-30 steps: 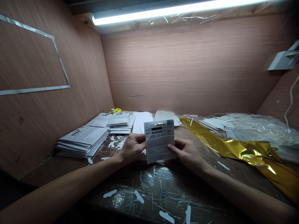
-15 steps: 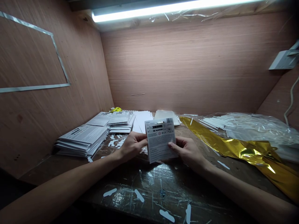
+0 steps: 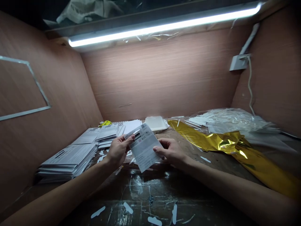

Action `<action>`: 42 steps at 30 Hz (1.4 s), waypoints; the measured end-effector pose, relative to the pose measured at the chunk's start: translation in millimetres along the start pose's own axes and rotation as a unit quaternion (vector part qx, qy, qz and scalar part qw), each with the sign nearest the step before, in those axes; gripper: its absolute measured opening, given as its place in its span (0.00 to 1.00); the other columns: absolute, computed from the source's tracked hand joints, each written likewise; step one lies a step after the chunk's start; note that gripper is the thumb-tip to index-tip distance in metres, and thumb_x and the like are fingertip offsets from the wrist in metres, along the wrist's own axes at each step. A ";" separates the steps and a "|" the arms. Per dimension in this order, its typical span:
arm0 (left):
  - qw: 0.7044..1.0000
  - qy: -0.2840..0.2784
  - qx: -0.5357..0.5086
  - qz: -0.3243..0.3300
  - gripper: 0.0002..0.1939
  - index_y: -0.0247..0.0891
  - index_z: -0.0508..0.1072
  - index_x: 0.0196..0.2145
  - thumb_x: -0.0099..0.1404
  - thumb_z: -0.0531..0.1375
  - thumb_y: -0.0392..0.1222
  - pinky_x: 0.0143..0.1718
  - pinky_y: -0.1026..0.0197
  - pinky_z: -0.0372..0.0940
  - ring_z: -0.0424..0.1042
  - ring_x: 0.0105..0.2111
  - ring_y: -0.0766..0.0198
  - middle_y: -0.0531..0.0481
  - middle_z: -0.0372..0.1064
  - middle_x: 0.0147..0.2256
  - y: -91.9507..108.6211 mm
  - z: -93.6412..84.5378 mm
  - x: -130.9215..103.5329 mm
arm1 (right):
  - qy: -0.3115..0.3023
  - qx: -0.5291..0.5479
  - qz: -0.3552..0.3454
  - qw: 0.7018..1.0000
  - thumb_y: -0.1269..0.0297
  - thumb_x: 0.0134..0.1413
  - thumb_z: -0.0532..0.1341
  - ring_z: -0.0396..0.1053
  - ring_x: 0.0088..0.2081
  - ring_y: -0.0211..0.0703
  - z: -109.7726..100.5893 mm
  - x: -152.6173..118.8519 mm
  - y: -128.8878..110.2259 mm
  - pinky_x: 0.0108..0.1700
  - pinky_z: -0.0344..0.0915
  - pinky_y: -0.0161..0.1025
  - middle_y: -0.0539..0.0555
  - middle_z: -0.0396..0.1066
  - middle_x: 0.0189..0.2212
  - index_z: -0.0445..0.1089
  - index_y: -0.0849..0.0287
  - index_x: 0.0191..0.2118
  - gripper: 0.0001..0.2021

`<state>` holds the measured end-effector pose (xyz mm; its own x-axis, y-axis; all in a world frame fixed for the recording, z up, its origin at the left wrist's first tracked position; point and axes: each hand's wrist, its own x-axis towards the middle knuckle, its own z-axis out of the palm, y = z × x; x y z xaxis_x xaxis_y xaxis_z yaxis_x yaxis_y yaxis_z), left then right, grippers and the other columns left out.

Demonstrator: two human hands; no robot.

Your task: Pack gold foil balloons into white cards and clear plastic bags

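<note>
A printed cardboard hang card is held tilted above the table, its text side toward me and its top leaning left. My left hand pinches its upper left edge near the hang slot, thumb on the front. On the card's right edge, my right hand is closed with the thumb on the face and fingers behind. Stacks of similar printed cards lie to the left of my left hand. Several small white cut-out slips are scattered on the table below the card.
A shallow whitish tray sits at the back. Gold foil stretches along the right side, with thin white sticks and clear plastic bags behind it. Yellow tape lies at the back left. Plywood walls enclose the table.
The card has turned from nearly upright to leaning left. My left hand has moved from its left side up to the top left corner. The camera view has shifted and tilted.
</note>
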<state>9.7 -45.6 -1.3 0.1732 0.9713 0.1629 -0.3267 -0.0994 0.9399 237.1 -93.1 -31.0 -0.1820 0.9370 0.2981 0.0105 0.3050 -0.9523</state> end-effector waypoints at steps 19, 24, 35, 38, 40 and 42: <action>0.826 0.059 0.560 -0.029 0.22 0.35 0.71 0.17 0.41 0.77 0.51 0.37 0.56 0.68 0.78 0.33 0.46 0.41 0.72 0.19 -15.0 56.4 182.0 | 0.339 -0.032 0.129 0.931 0.61 0.58 0.62 0.64 0.16 0.38 -55.9 30.7 19.9 0.16 0.59 0.33 0.53 0.69 0.16 0.70 0.62 0.30 0.10; 0.787 0.087 0.608 -0.057 0.18 0.33 0.74 0.19 0.42 0.78 0.45 0.33 0.58 0.69 0.76 0.25 0.53 0.40 0.73 0.20 -18.3 55.9 199.9 | 0.341 -0.032 0.135 0.930 0.63 0.59 0.60 0.64 0.15 0.37 -57.8 34.2 21.0 0.16 0.60 0.32 0.53 0.70 0.17 0.71 0.64 0.31 0.10; 0.839 0.155 0.517 0.066 0.08 0.36 0.78 0.24 0.51 0.73 0.40 0.48 0.54 0.65 0.73 0.53 0.41 0.32 0.79 0.37 2.9 46.6 185.9 | 0.286 -0.018 0.144 0.947 0.69 0.60 0.58 0.67 0.18 0.38 -57.9 33.7 23.2 0.17 0.63 0.33 0.56 0.74 0.22 0.72 0.65 0.34 0.07; 0.885 0.149 0.437 0.062 0.07 0.37 0.77 0.23 0.48 0.73 0.35 0.45 0.56 0.66 0.74 0.50 0.45 0.37 0.79 0.32 8.0 44.1 177.6 | 0.263 -0.018 0.145 0.954 0.67 0.60 0.59 0.65 0.17 0.37 -56.2 30.9 17.2 0.17 0.61 0.32 0.54 0.72 0.20 0.71 0.63 0.33 0.07; 0.921 0.132 0.364 0.041 0.09 0.35 0.77 0.25 0.48 0.73 0.33 0.40 0.58 0.67 0.77 0.42 0.50 0.40 0.78 0.29 8.7 41.7 167.4 | 0.235 -0.012 0.144 0.961 0.65 0.61 0.59 0.63 0.16 0.36 -53.0 27.8 10.4 0.17 0.60 0.32 0.52 0.69 0.17 0.70 0.62 0.30 0.09; 0.954 0.109 0.279 0.015 0.11 0.32 0.76 0.29 0.50 0.73 0.31 0.36 0.60 0.69 0.78 0.35 0.56 0.41 0.78 0.29 7.4 38.0 152.4 | 0.194 0.000 0.142 0.971 0.65 0.61 0.61 0.62 0.16 0.35 -48.5 24.0 3.4 0.17 0.60 0.31 0.50 0.67 0.16 0.70 0.62 0.29 0.09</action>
<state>69.0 93.4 41.9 -0.0450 0.9819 0.1839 0.2270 -0.1692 0.9591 280.5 -61.4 -23.9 0.2115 0.9770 0.0255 0.0067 0.0246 -0.9997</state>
